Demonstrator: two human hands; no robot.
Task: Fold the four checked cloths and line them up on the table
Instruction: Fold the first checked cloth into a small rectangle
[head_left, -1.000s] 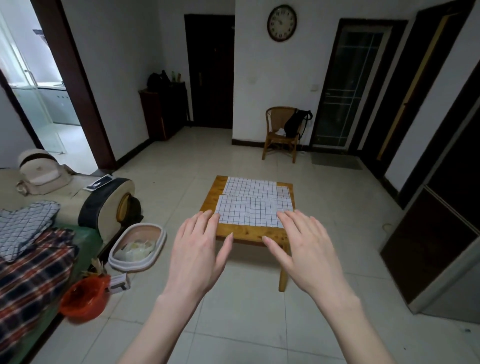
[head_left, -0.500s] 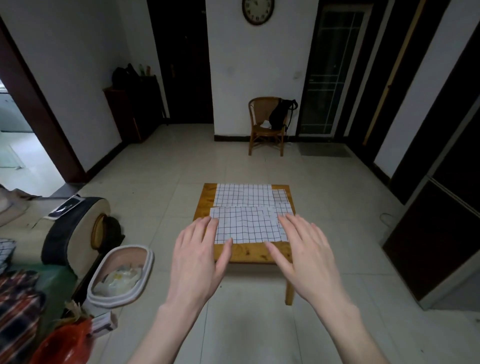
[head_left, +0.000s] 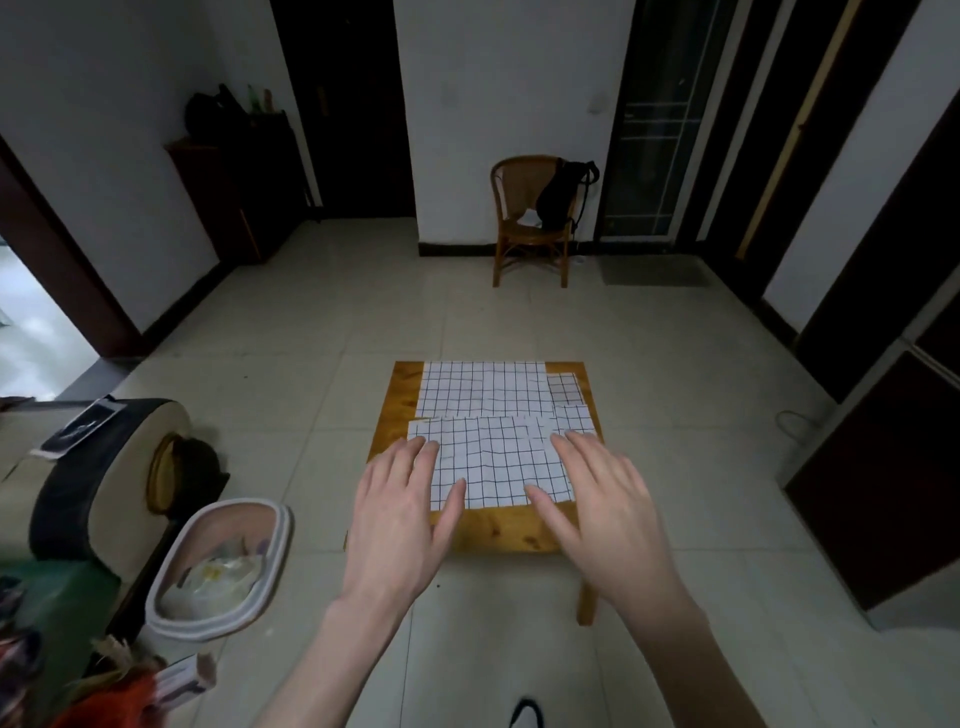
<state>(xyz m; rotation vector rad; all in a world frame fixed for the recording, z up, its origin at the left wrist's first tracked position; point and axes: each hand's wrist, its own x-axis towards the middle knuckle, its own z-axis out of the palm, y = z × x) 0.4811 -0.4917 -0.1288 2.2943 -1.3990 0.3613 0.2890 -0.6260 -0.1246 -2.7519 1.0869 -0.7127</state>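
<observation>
A: How did the cloths lie on the table (head_left: 506, 530)?

B: Flat, in two rows. The near checked cloth (head_left: 493, 462) was a wide rectangle, its long side running from left to right, parallel to the near edge of the table. The far checked cloth (head_left: 483, 389) lay just behind it with the same direction, and their edges were touching or slightly overlapping. At the right end two smaller checked pieces (head_left: 566, 389) showed, partly under the bigger ones.

A: What were they made of?

B: Thin white fabric with a dark grid of lines. The near one had small waves in its grid; the far one looked smoother. The table was low, square, of yellow-brown wood with visible grain.

A: And the hands?

B: The left hand (head_left: 400, 519) and the right hand (head_left: 602, 514) were both flat, palms down, with the fingers (head_left: 415, 457) straight and a little spread. They grasped nothing. The fingertips were over the left and right ends of the near cloth; whether they really pressed it I could not tell
</observation>
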